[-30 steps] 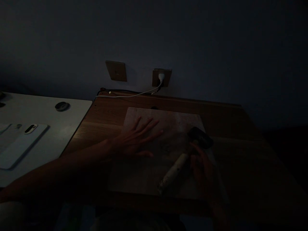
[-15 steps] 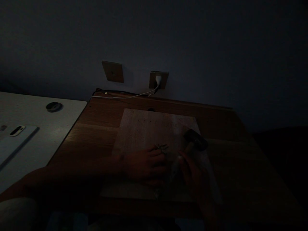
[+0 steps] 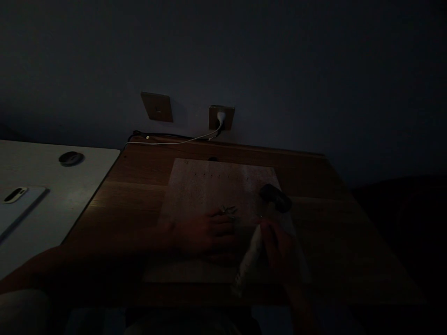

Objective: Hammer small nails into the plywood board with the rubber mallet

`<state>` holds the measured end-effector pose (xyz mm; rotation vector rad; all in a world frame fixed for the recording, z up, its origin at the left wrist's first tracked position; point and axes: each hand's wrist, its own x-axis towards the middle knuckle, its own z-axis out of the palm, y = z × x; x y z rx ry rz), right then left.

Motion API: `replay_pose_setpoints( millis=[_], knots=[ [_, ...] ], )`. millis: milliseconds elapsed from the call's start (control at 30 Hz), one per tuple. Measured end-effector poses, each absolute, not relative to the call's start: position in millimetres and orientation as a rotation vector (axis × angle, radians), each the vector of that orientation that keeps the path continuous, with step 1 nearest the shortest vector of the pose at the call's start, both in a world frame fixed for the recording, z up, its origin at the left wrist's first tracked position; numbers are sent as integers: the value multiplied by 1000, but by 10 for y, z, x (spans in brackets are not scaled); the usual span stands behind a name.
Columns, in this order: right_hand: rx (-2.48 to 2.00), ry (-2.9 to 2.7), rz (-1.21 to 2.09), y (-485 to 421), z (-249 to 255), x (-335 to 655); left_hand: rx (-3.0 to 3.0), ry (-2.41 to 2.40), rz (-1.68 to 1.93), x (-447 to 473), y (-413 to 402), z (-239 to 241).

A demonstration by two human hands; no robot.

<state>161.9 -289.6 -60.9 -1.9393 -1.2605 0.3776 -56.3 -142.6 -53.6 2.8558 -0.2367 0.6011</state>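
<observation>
The light is very dim. My left hand (image 3: pixel 206 235) rests back-up on a pale wooden board (image 3: pixel 195 186), its fingers stretched to the right. Several thin metal pieces that look like nails (image 3: pixel 228 210) lie beside its fingertips. A hammer with a dark head (image 3: pixel 275 197) lies at the board's right side. Its pale, dark-marked handle (image 3: pixel 250 256) appears to run down towards me, partly covered by my right hand (image 3: pixel 279 246). The right fingers are pinched together near the handle. At their tips is a small glint, too small to name.
The board lies on a brown wooden table (image 3: pixel 129 186) against the wall. A white cable (image 3: pixel 185 142) crosses the table's back to a wall socket (image 3: pixel 221 117). On the left, a white table (image 3: pixel 87 177) holds a dark round object (image 3: pixel 71 158) and a phone-like slab (image 3: pixel 26 207).
The view has shifted slightly, so the scene sits further left. More of the pale handle shows beside my right hand. My left hand stays on the board.
</observation>
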Motion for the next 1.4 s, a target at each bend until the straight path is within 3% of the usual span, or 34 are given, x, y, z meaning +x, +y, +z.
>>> replay_pose_setpoints(
  millis=[400, 900, 1133, 1400],
  knots=[
    [-1838, -1090, 498, -2957, -444, 1656, 2845, 103, 402, -61, -1191, -451],
    [-1769, -796, 498, -2905, -740, 1691, 2842, 90, 120, 667, -1034, -467],
    [-1776, -757, 429, -2870, -771, 1688, 2471, 481, 389, 941, -506, -478],
    [-1831, -745, 429, -2878, -798, 1690, 2396, 475, 549, 1010, -231, -627]
  ],
)
